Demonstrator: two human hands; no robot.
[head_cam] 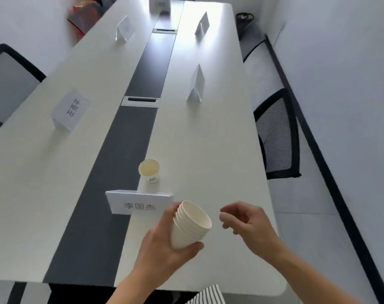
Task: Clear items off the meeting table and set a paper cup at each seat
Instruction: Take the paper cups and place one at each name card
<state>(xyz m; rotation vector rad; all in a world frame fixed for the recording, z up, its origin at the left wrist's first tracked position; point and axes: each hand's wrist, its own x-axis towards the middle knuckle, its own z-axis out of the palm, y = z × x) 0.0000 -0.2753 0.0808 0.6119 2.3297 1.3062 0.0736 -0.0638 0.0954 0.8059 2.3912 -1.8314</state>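
Stacked cream paper cups (190, 224) sit in your left hand (164, 249) at lower centre of the frame, tilted so their open rims face up and to the right. Your fingers curl behind the stack and your thumb clamps its lower side. That grip keeps the rims turned toward your right hand (246, 220), likely so it can peel off the top cup. The right hand hovers just right of the rims, not touching, its fingers (227, 216) loosely curled toward the thumb and holding nothing. Both forearms reach in from the bottom edge over the near end of the long white bench with a dark centre strip (208, 139). One white paper cup with a printed logo (150, 171) stands upright just beyond the nearest white folded name card (139, 205), so this seat looks served. The other name cards (196, 84), in the upper half of the frame, have no cups beside them yet.
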